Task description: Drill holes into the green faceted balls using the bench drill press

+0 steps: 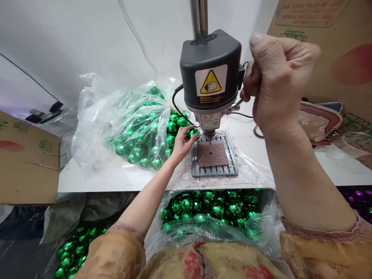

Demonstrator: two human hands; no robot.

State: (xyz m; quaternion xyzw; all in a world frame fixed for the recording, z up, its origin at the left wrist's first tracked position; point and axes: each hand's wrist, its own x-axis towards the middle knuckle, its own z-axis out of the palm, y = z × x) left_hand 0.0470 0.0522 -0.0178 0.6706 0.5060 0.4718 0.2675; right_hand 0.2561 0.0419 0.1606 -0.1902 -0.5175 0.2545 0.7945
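Observation:
Between the thumb and fingers of my left hand [185, 142] is a shiny green mirrored ball [194, 134], just left of the drill bit. My right hand [280, 73] is closed around the feed lever [237, 104] on the right side of a black drill press [210, 69]. The bit [210, 142] points down over a brown square board [213, 152] with a dark hole in it. That board lies on the slotted metal base [215, 171], which is sprinkled with dark shavings.
A clear plastic bag [95, 116] of green balls lies on the white table [95, 176] at left. Another open bag of green balls [215, 207] sits below the front edge. Cardboard boxes [26, 166] stand at both sides; a pinkish pouch [316, 122] lies at right.

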